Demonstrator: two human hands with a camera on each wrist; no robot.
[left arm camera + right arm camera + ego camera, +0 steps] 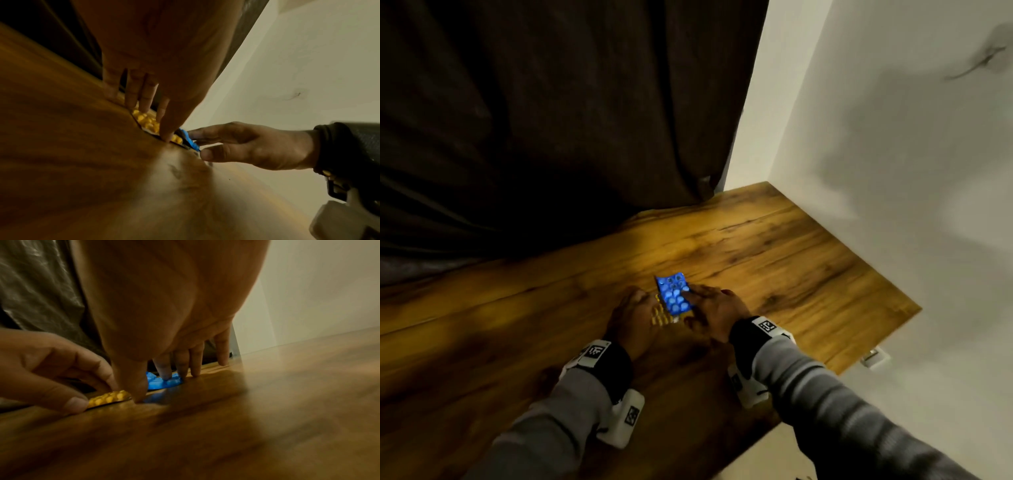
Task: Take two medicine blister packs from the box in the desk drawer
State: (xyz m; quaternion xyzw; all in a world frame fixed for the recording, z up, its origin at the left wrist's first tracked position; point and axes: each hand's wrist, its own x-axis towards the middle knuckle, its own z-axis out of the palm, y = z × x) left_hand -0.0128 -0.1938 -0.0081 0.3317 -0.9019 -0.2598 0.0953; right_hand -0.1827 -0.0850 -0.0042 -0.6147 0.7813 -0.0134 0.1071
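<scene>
- Two blister packs are lying on the desk (774, 246) under my fingers: a blue blister pack (675, 294) and a yellow blister pack (661, 317), the blue one overlapping the yellow one's far edge.
- I am resting my right hand (717, 313) on the blue pack, fingers (164, 369) spread and fairly straight, tips pressing on its blisters while my thumb is touching the wood just in front of it.
- I am laying my left hand (630, 320) over the yellow pack; from the left wrist view those fingers (133, 94) are straight and slightly apart, tips down on or just beyond the yellow blisters, thumb planted at the near edge. Neither hand is clamping anything.
- Neither the box nor the drawer is showing in any view, so both packs are apparently already out and I am judging the job to be nearly finished.
- Risk one: the packs are thin and flat against smooth wood, so if I am trying to lift them my fingertips may be sliding over the foil rather than getting under an edge.
- Risk two: because they are overlapping, dragging one could be shoving the other away from my fingers toward the dark curtain (534, 120) beyond.
- Risk three: pressing hard on the blisters could be crushing or popping a tablet.
</scene>
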